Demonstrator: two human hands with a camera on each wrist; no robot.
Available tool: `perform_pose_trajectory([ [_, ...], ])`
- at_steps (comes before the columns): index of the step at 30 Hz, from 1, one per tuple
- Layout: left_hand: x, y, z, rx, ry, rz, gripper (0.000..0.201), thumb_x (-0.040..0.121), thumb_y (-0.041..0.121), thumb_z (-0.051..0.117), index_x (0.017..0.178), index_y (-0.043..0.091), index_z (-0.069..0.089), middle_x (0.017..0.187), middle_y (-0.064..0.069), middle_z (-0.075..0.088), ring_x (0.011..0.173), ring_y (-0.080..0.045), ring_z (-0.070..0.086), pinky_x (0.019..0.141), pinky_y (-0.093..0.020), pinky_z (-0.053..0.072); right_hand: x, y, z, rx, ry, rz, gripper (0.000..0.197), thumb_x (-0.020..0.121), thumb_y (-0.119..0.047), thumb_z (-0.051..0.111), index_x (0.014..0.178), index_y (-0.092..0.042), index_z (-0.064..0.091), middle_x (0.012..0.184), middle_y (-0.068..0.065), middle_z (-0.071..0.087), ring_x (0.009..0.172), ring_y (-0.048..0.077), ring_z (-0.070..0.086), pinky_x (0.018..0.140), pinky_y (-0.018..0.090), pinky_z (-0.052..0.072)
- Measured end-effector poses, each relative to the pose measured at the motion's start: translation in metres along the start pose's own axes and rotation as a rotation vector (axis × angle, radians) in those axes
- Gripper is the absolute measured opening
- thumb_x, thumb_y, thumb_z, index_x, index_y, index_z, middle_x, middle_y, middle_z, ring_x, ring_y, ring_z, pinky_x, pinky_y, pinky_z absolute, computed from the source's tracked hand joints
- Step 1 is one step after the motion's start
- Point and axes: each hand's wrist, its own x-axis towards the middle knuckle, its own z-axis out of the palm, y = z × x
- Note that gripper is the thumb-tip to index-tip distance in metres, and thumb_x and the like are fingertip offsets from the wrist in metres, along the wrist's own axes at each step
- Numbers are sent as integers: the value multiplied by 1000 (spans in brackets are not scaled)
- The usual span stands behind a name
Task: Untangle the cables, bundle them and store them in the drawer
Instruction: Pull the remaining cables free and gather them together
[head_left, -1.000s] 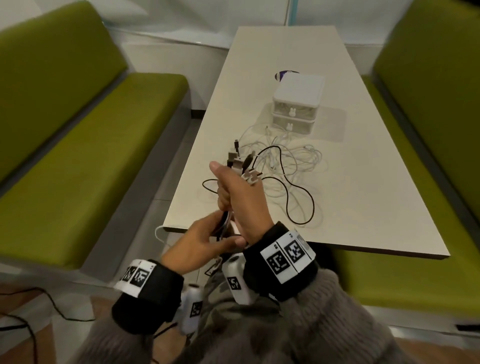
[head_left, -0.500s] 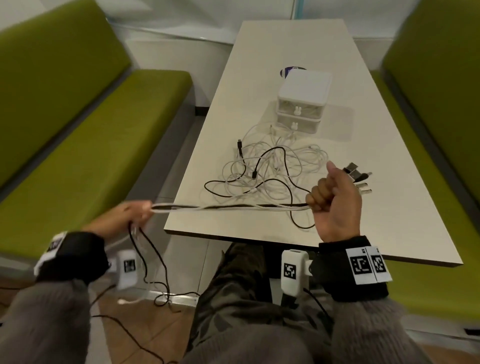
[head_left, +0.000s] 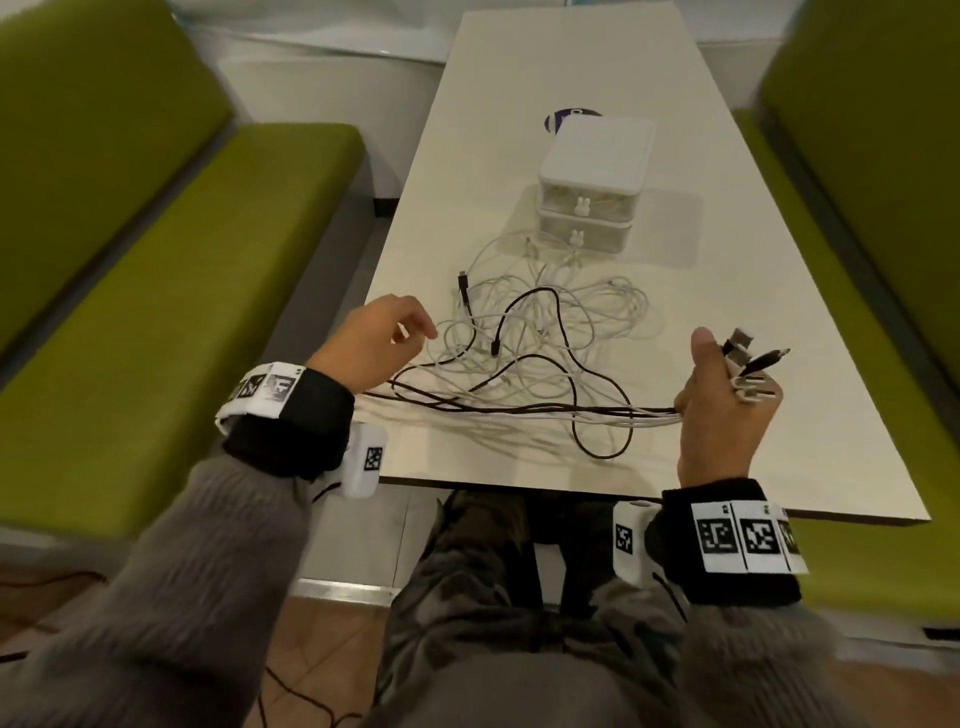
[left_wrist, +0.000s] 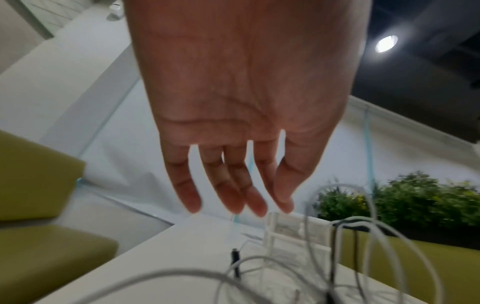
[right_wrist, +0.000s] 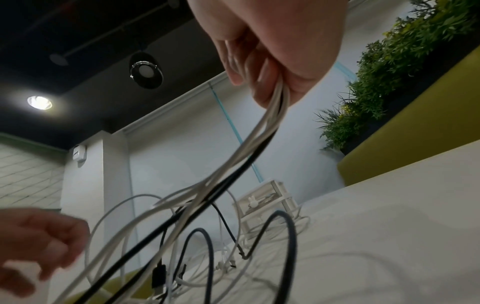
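Note:
A tangle of white and black cables (head_left: 540, 338) lies on the white table (head_left: 727, 322) in front of a small white two-drawer box (head_left: 592, 182), both drawers closed. My right hand (head_left: 722, 395) grips a bunch of cable ends at the right, plugs (head_left: 753, 364) sticking out past the fist. From it a taut run of cables (head_left: 519, 410) stretches left across the table. My left hand (head_left: 374, 338) hovers over the table's left edge, fingers spread and relaxed (left_wrist: 233, 191), holding nothing. In the right wrist view the cable bunch (right_wrist: 270, 115) leaves my fist.
Green benches flank the table, one at the left (head_left: 156, 291) and one at the right (head_left: 883, 260). A dark blue sticker (head_left: 558, 117) sits behind the drawer box. Loose dark cords lie on the floor (head_left: 291, 691) by my knees.
My left hand let go of the stretched cables and rose from beside the table to its left edge. My right hand kept its grip at the right. The strands now sag onto the table.

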Motion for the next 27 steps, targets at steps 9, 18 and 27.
perform_pose_trajectory([
  [9, -27, 20, 27, -84, -204, -8, 14, 88, 13, 58, 86, 25, 65, 78, 8, 62, 69, -8, 54, 59, -11, 39, 2, 1, -4, -63, -9, -45, 36, 76, -37, 65, 44, -26, 52, 41, -15, 45, 58, 20, 39, 67, 35, 37],
  [18, 1, 30, 6, 19, -328, 79, 11, 90, 26, 58, 95, 28, 67, 87, 6, 62, 75, -10, 53, 63, -10, 39, 2, 2, -5, -110, 22, -43, 43, 76, -40, 63, 52, -14, 40, 44, -9, 38, 61, 27, 37, 61, 31, 35],
  [27, 45, 49, 41, 104, -400, -106, 48, 84, 53, 57, 122, 24, 50, 74, -2, 70, 68, -17, 65, 74, -30, 51, 1, 2, -6, -121, 5, -33, 44, 77, -39, 64, 52, -15, 36, 41, -10, 34, 58, 26, 33, 59, 34, 32],
])
